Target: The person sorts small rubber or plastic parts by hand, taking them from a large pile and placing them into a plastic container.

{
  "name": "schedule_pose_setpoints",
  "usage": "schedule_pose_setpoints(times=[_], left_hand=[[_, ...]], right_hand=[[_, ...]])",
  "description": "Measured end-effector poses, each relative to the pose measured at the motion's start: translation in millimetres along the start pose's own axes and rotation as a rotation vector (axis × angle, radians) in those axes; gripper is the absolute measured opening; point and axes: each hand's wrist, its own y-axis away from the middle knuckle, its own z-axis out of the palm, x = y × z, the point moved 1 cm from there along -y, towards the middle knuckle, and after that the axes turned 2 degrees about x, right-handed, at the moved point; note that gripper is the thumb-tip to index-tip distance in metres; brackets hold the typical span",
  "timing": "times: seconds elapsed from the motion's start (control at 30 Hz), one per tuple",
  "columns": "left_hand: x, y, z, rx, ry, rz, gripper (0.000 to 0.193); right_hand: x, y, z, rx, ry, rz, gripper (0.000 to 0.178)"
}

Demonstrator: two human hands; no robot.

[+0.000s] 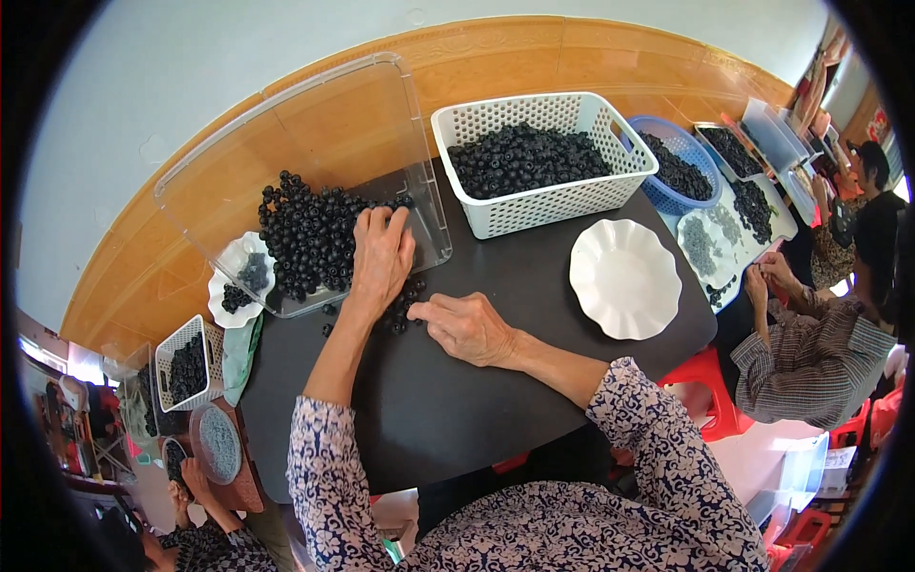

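A large clear plastic box (434, 214) stands on the dark table, its near side open toward me. In it lies a heap of small black round parts (310, 229), several with a hole in the middle. My left hand (384, 257) reaches over the heap's right edge, fingers curled down among the parts and their tips hidden. Just in front of the box, my right hand (464, 329) is closed, thumb and fingers drawn together beside a few loose black parts (398, 319). Whatever sits between its fingertips is too small to make out.
Behind stands a white perforated basket (534, 202) of black parts. A white scalloped plate (626, 279) lies at right, and another scalloped dish (221, 302) beside the box. A blue basket (701, 195) stands farther right. Co-workers sit at both sides, near a red stool (710, 393).
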Motion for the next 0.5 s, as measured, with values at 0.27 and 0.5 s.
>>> schedule_pose_setpoints(times=[0.27, 0.5], left_hand=[[-36, -32, 47, -0.162, -0.151, -0.084, 0.018], [-24, -25, 38, -0.198, -0.057, -0.099, 0.016]], right_hand=[[-1, 0, 3, -0.071, -0.003, 0.026, 0.025], [4, -3, 0, 0.016, -0.032, 0.018, 0.03]])
